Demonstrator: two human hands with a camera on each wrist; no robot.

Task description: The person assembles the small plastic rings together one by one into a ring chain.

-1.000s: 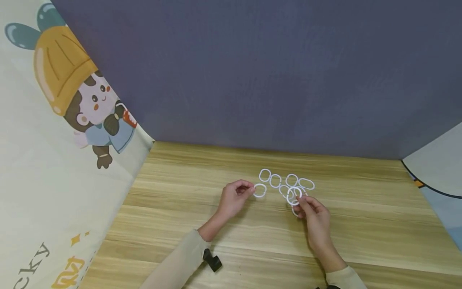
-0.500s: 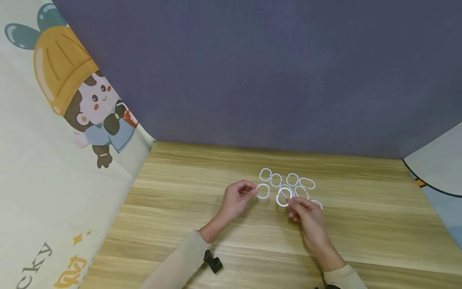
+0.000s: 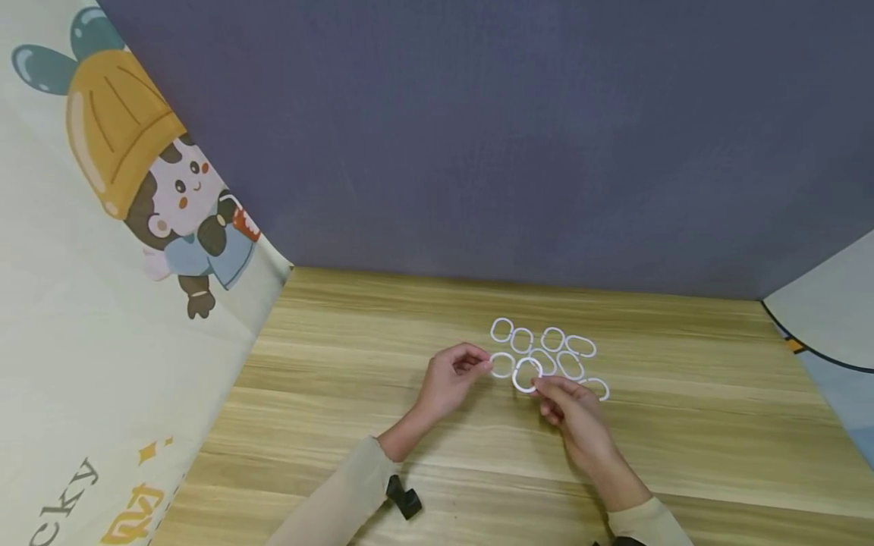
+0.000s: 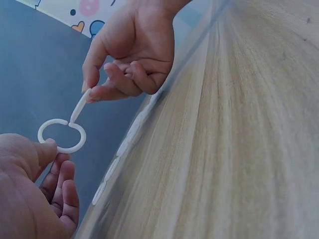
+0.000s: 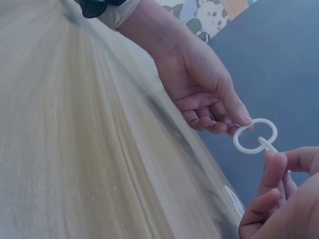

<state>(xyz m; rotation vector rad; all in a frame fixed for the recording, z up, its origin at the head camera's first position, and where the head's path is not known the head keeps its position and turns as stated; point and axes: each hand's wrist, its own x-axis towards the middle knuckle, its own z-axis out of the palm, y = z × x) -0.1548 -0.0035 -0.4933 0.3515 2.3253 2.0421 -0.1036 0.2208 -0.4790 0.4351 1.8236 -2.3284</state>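
My left hand [image 3: 447, 383] pinches a white split ring [image 4: 75, 149] between thumb and fingers, just over the tabletop. A second white ring [image 4: 80, 106] is pinched at its edge by my right hand [image 3: 583, 425]. In the left wrist view, the right hand's ring is seen edge-on and meets the left ring at its small gap. From the right wrist, the ring in my left hand [image 5: 194, 84] faces the camera, and the tip of the other ring [image 5: 268, 145] overlaps its rim. The remaining fingers of both hands are loosely curled.
Several more white rings [image 3: 492, 331] lie flat on the wood-grain table [image 3: 341, 318] just beyond the hands, one partly behind the right hand. A dark blue-grey panel [image 3: 478, 152] rises at the back edge. To the left stands a pale printed wall [image 3: 68, 303].
My right hand has moved left with its ring, bringing it up to the ring in my left hand. The left hand has shifted slightly right and down.
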